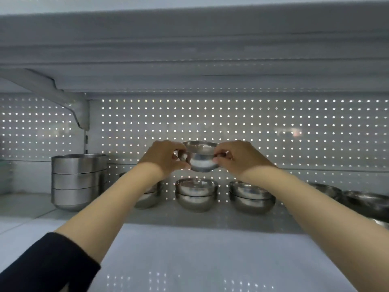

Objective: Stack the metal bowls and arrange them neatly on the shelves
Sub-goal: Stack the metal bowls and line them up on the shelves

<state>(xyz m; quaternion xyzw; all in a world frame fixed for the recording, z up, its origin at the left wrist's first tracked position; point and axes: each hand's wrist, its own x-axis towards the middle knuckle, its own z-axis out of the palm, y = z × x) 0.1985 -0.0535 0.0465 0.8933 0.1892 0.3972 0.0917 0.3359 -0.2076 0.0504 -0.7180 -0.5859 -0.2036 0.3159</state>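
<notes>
Bowl point(201, 157) held up over the shelf point(210, 216) stacks, left hand point(166, 158) and right hand point(237, 158) both pinching its rim. Looks light, stiff, slippery steel, so rim grip makes sense imo.

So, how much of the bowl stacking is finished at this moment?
Done: a tall stack at the left and two short stacks stand on the shelf. In hand: both hands hold a small bowl above the middle stack. Left: loose bowls at the right wait unstacked.
</notes>
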